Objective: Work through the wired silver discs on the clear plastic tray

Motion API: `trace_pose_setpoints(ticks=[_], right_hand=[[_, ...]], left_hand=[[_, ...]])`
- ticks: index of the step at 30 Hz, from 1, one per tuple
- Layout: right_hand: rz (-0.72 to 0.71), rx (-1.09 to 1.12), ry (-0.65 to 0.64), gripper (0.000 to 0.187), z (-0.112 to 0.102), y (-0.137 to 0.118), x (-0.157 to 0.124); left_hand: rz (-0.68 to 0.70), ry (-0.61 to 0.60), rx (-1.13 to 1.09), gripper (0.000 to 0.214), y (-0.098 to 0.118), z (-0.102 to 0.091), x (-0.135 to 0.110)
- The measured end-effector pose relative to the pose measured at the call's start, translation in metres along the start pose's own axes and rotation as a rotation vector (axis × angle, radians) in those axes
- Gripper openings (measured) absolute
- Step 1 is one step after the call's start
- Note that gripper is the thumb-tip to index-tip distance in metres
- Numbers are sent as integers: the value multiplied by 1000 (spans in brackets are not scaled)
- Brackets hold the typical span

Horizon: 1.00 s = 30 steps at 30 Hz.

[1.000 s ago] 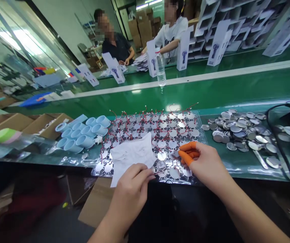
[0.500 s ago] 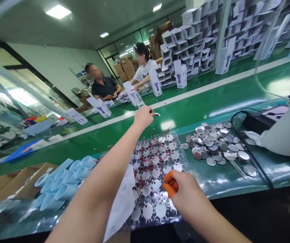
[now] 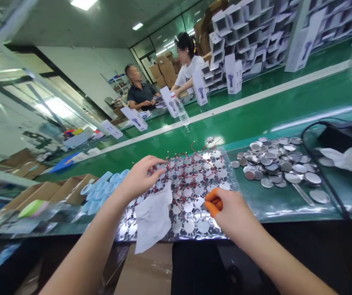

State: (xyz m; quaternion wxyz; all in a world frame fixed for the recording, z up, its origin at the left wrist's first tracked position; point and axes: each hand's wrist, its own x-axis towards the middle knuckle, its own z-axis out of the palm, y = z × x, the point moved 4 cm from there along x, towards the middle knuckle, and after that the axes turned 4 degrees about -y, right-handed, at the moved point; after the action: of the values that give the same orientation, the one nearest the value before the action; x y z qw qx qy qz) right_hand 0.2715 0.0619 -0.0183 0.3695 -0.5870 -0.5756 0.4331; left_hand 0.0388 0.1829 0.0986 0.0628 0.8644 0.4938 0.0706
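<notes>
Wired discs (image 3: 189, 226) remain in rows; one disc (image 3: 210, 140) lies beyond them, far. Left hand (image 3: 143, 176): grip apart; right hand (image 3: 232, 208): curled, grip hard to tell.

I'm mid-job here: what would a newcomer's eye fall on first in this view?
Most likely the orange-covered fingers of the right hand, bright against the rows of red-wired round pieces near the middle. Next, perhaps, the heap of loose silvery discs to the right of those rows. Farther back, a clear, red-capped bottle stands out against the green surface.
</notes>
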Motion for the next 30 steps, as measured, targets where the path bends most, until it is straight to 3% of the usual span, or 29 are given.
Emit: trace_pose_setpoints(ticks=[2,4,6,8,11,15,18,21,25,28,30], right_hand=[[4,6,-8,8,0,3,3],[-2,10,-8,9,2,7,5],[-6,19,-8,10,5,11,7],[-5,33,-8,10,7,12,8],[25,46,-14,13,8,11,7],[107,55,5,16,5,9,9],[138,83,6,16,3,10,12],[161,93,-27,17,4,12,14],[171,27,-6,17,8,10,13],[162,26,-9,14,9,5,11],[153,51,-6,12,7,3,11]], left_hand=[[-115,3,-16,43,-15,0,-64],[-198,-12,-25,57,-27,17,-119],[-239,9,-48,66,-35,42,-158],[-231,65,-98,49,-35,66,-180],[-201,187,-183,15,-27,83,-187],[-221,318,-271,12,-33,66,-184],[-353,488,-278,15,-66,38,-196],[-502,592,-100,21,-112,21,-216],[-552,421,84,22,-158,34,-224],[-472,275,17,20,-167,55,-220],[-437,242,6,23,-163,61,-222]])
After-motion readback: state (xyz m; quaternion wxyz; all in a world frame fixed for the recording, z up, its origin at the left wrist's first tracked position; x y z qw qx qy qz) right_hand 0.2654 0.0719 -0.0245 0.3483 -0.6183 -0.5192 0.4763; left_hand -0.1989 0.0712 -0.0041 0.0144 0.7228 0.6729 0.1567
